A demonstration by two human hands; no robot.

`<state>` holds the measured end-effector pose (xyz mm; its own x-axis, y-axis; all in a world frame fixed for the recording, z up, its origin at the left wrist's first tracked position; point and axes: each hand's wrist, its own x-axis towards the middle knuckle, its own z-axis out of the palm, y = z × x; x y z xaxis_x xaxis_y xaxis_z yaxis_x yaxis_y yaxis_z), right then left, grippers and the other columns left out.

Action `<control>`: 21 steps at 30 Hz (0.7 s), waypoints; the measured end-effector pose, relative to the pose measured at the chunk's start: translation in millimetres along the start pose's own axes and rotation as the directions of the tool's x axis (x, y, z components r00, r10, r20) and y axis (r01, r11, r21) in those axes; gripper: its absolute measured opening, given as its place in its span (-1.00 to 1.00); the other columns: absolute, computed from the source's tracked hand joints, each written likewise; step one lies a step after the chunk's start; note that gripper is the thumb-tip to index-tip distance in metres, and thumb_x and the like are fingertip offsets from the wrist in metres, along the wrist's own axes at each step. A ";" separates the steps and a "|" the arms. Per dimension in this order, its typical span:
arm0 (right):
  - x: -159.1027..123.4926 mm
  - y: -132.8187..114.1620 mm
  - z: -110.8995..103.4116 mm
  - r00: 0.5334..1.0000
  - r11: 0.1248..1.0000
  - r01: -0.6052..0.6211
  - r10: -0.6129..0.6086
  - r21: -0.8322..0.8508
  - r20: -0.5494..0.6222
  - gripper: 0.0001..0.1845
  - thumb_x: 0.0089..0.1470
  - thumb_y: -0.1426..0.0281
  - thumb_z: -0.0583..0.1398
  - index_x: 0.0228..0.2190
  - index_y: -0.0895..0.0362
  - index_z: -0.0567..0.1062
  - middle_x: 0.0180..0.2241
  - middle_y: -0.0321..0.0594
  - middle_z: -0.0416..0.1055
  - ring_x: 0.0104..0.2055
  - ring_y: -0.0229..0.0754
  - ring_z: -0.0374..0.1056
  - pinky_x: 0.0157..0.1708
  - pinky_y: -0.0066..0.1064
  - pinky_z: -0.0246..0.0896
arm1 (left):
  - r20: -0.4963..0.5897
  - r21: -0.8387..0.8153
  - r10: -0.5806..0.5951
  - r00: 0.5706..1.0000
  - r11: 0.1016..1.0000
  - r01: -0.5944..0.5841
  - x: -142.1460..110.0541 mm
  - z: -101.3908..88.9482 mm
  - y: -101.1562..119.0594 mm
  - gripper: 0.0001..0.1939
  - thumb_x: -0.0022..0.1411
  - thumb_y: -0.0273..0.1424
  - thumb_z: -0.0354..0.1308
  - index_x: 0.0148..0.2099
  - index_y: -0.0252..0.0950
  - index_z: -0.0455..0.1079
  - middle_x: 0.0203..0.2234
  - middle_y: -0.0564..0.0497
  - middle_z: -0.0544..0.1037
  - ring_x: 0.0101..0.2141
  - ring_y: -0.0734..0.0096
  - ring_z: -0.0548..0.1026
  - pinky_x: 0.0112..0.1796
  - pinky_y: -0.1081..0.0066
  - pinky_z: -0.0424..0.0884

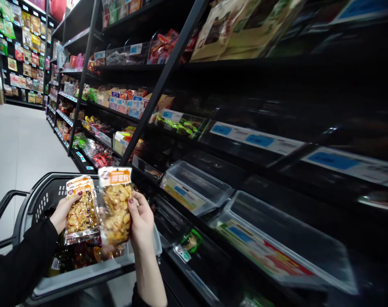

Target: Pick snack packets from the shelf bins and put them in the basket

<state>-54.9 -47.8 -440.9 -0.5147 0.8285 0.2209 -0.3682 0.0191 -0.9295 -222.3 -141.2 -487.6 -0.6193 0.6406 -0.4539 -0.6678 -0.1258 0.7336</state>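
My left hand [65, 213] is closed on a small stack of clear snack packets [82, 215] with orange and white tops, its thumb pressed on the front. In my right hand [142, 217] is one more snack packet [116, 204], held upright by its right edge, with yellowish pieces showing through the clear front. The two lots of packets are side by side, close together, above a grey and black shopping basket [50, 187]. Dark packaged goods [82, 258] lie in the basket, partly hidden by my hands and the packets.
Black store shelves [168, 66] run along the right, with clear plastic bins [197, 187] and blue-and-white price labels [258, 138]. Bagged snacks hang on a far wall [27, 51]. A pale floor aisle [27, 136] stretches ahead on the left. The basket handle [4, 209] sticks out left.
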 end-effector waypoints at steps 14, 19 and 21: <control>42.6 31.0 -2.9 0.990 0.038 0.121 0.063 -0.992 0.123 -0.75 0.14 0.45 -0.07 -0.19 0.27 0.31 -0.38 0.11 0.39 -0.33 0.02 0.36 -0.36 -0.23 0.16 | -0.035 0.017 0.044 0.998 0.999 -0.043 8.2 -5.3 -2.4 -0.76 0.02 -0.52 0.22 -0.21 -0.49 0.37 -0.48 -0.22 0.54 -0.48 0.12 0.53 -0.44 0.23 0.50; 69.2 107.7 -14.9 0.952 0.106 0.136 0.263 -0.985 0.160 -0.90 0.07 0.53 0.09 -0.34 0.28 0.39 -0.42 -0.15 0.39 -0.31 -0.18 0.36 -0.26 -0.28 0.22 | -0.037 0.011 0.060 0.998 0.998 -0.059 7.5 -3.1 -1.9 -0.77 0.00 -0.53 0.24 -0.23 -0.48 0.38 -0.47 -0.22 0.54 -0.47 0.12 0.53 -0.43 0.24 0.50; 71.3 134.4 -18.5 0.940 0.182 0.124 0.293 -0.975 0.174 -0.87 0.10 0.42 0.11 -0.38 0.25 0.40 -0.42 -0.25 0.37 -0.33 -0.27 0.34 -0.26 -0.32 0.25 | -0.039 0.005 0.066 0.997 0.998 -0.066 6.7 -2.0 -2.0 -0.76 -0.01 -0.53 0.24 -0.23 -0.48 0.38 -0.48 -0.21 0.54 -0.48 0.12 0.52 -0.44 0.24 0.50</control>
<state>-126.8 24.2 -555.5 -0.7267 0.6868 -0.0136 0.6245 0.6523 -0.4295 -225.9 -138.2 -493.1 -0.6777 0.6012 -0.4234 -0.6235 -0.1644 0.7643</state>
